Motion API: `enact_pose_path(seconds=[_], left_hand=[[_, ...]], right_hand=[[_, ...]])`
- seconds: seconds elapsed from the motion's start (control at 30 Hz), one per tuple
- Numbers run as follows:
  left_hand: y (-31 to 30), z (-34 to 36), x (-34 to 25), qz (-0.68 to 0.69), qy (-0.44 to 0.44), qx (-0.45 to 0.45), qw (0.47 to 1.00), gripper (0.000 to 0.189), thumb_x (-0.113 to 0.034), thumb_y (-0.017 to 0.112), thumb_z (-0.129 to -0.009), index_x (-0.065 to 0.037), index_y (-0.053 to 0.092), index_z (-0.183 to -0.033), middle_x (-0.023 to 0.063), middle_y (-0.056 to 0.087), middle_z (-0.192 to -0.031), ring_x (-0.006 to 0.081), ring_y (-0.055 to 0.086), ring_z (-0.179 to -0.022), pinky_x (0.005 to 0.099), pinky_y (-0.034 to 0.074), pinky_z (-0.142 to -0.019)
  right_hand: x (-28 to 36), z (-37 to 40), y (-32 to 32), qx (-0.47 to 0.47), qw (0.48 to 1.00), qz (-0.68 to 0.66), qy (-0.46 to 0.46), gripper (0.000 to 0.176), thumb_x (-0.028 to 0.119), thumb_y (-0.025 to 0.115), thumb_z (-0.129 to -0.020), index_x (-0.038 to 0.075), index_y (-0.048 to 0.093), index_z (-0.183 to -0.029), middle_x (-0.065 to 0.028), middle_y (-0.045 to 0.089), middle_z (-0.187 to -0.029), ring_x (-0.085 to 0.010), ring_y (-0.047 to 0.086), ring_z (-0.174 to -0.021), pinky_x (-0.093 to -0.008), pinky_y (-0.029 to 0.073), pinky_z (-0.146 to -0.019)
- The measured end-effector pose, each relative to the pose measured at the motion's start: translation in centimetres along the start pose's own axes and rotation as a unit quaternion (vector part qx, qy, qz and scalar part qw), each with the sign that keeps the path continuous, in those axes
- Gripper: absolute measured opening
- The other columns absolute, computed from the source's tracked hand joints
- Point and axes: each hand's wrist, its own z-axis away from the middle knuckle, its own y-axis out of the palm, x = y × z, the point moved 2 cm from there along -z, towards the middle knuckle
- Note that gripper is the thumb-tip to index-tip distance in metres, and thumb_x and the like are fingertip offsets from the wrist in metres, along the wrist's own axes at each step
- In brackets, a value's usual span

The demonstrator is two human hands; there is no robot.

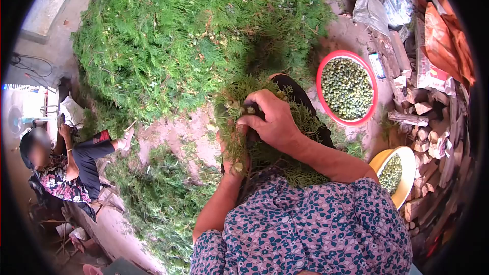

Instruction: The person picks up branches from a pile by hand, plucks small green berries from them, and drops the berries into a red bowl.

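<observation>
My left hand (235, 154) is closed around a leafy cypress branch (229, 135), which covers much of its fingers. Small pale green cones show among the sprays. Just above and to the right, my right hand (271, 119) bends over the same branch. Its thumb and forefinger pinch together around what looks like a small green cone, largely hidden by the fingers. More cut sprays (300, 173) lie across my lap, under my right forearm.
A large heap of cypress branches (158, 35) spreads ahead, with a smaller pile (163, 198) at lower left. On the right stand a red-rimmed basin (319, 79) and a yellow basin (410, 165), both holding green cones, beside stacked firewood (417, 173). Another person (66, 168) sits at left.
</observation>
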Motion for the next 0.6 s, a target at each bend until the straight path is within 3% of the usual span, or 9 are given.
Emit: enact_pose_path(seconds=[0.07,0.2,0.27,0.3,0.37,0.4,0.47,0.5,0.6], left_hand=[[-1.3,-0.7,0.8,-0.018,0.012,0.042,0.999,0.017,-0.021,0.055,-0.087,-0.003,0.057,-0.088,-0.0030,0.053,-0.074,0.0047,0.046,-0.065,0.0213,0.038,-0.056],[0.0,-0.2,-0.5,-0.060,0.049,0.025,0.997,0.014,-0.018,0.057,-0.085,-0.003,0.058,-0.085,-0.0042,0.053,-0.072,0.0039,0.045,-0.063,0.0201,0.037,-0.054],[0.4,0.0,-0.7,0.013,-0.032,0.012,0.999,0.011,-0.016,0.058,-0.084,-0.005,0.058,-0.084,-0.0032,0.053,-0.072,0.0034,0.045,-0.062,0.0196,0.035,-0.052],[0.5,0.0,-1.0,0.013,-0.032,0.012,0.999,0.011,-0.016,0.058,-0.084,-0.005,0.058,-0.084,-0.0032,0.053,-0.072,0.0034,0.045,-0.062,0.0196,0.035,-0.052],[0.5,-0.2,-1.6,-0.053,-0.043,0.025,0.997,0.012,-0.019,0.058,-0.083,-0.007,0.058,-0.087,-0.0034,0.052,-0.072,0.0037,0.042,-0.060,0.0193,0.031,-0.050],[0.5,-0.2,-1.8,-0.053,-0.043,0.025,0.997,0.012,-0.019,0.058,-0.083,-0.007,0.058,-0.087,-0.0034,0.052,-0.072,0.0037,0.042,-0.060,0.0193,0.031,-0.050],[0.5,-0.3,-1.9,-0.057,-0.060,0.053,0.995,0.017,-0.022,0.057,-0.083,-0.008,0.056,-0.092,-0.0040,0.050,-0.072,0.0049,0.039,-0.057,0.0190,0.028,-0.049],[0.4,-0.2,-1.7,-0.056,-0.067,0.054,0.995,0.022,-0.024,0.057,-0.083,-0.007,0.054,-0.096,-0.0042,0.049,-0.072,0.0054,0.037,-0.055,0.0191,0.028,-0.049],[0.1,-0.2,-1.6,-0.041,-0.072,0.074,0.994,0.019,-0.022,0.057,-0.083,-0.008,0.054,-0.094,-0.0035,0.049,-0.072,0.0056,0.038,-0.055,0.0199,0.029,-0.049]], right_hand=[[-0.2,-0.1,0.2,0.038,0.999,-0.005,-0.020,0.025,0.007,0.069,-0.067,0.001,0.054,-0.086,-0.0110,0.053,-0.079,-0.0254,0.056,-0.070,-0.0315,0.044,-0.058],[-0.3,-0.2,0.4,0.040,0.999,0.001,-0.013,0.025,0.007,0.068,-0.068,0.001,0.054,-0.088,-0.0125,0.054,-0.079,-0.0283,0.055,-0.070,-0.0327,0.044,-0.060],[-0.7,-0.2,0.5,0.008,0.999,0.014,-0.040,0.017,0.007,0.063,-0.075,0.000,0.055,-0.088,-0.0087,0.054,-0.074,-0.0215,0.055,-0.063,-0.0288,0.043,-0.054],[-0.6,-0.3,0.2,0.008,0.999,0.015,-0.041,0.017,0.007,0.063,-0.075,0.000,0.055,-0.088,-0.0087,0.054,-0.074,-0.0215,0.055,-0.063,-0.0288,0.043,-0.054],[-1.0,-0.4,-0.2,0.116,0.948,-0.187,0.228,0.011,0.012,0.055,-0.083,0.001,0.054,-0.087,-0.0024,0.050,-0.069,-0.0122,0.050,-0.054,-0.0232,0.037,-0.046],[-1.1,-0.4,-0.4,0.116,0.948,-0.187,0.229,0.011,0.012,0.055,-0.083,0.001,0.054,-0.087,-0.0024,0.050,-0.069,-0.0122,0.050,-0.054,-0.0232,0.037,-0.046],[-1.7,-0.2,-0.4,0.101,0.837,-0.409,0.349,0.015,0.016,0.051,-0.085,0.001,0.052,-0.084,0.0005,0.045,-0.065,-0.0052,0.041,-0.048,-0.0201,0.031,-0.040],[-1.6,-0.4,-0.8,0.102,0.805,-0.475,0.341,0.016,0.018,0.050,-0.086,0.002,0.052,-0.085,-0.0003,0.046,-0.068,-0.0062,0.043,-0.048,-0.0182,0.028,-0.040],[-1.3,-1.0,-1.0,0.089,0.807,-0.474,0.341,0.012,0.014,0.048,-0.086,0.003,0.052,-0.088,-0.0022,0.048,-0.076,-0.0080,0.044,-0.051,-0.0191,0.030,-0.041]])
